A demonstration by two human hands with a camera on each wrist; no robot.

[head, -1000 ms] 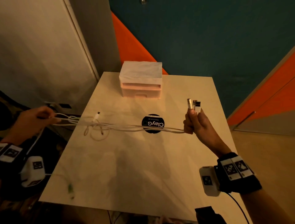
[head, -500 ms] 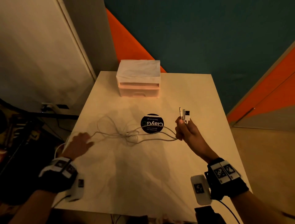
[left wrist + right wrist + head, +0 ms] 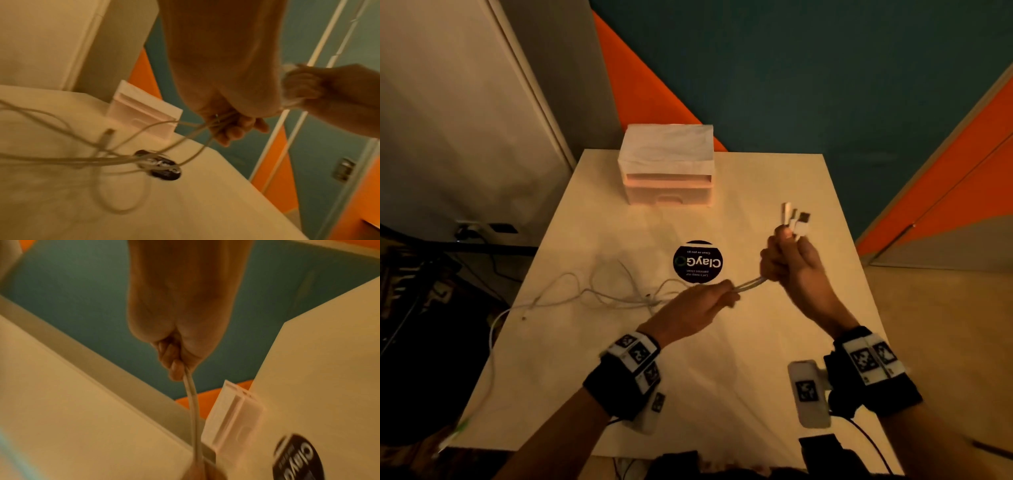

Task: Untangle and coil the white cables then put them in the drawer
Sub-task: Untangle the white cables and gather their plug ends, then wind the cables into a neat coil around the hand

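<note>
Several white cables (image 3: 599,296) lie tangled across the left half of the white table (image 3: 774,192) and trail off its left edge. My right hand (image 3: 789,255) grips their plug ends (image 3: 796,221), which stick up above my fist. My left hand (image 3: 709,298) is just left of it, fingers curled round the bunched cables (image 3: 751,283) between the two hands. The left wrist view shows the strands (image 3: 144,160) running from my left hand (image 3: 230,125) down to the table. In the right wrist view the cables (image 3: 193,415) hang from my right hand (image 3: 174,363). The small pink drawer unit (image 3: 669,171) stands at the table's far edge.
A round black sticker (image 3: 698,262) is on the table's middle. A white door and a dark shelf with wires stand to the left of the table. Teal and orange walls rise behind and to the right.
My left hand let go of the far cable ends at the left, crossed the table and took hold of the cables close to my right hand. The cables have gone slack on the table.
</note>
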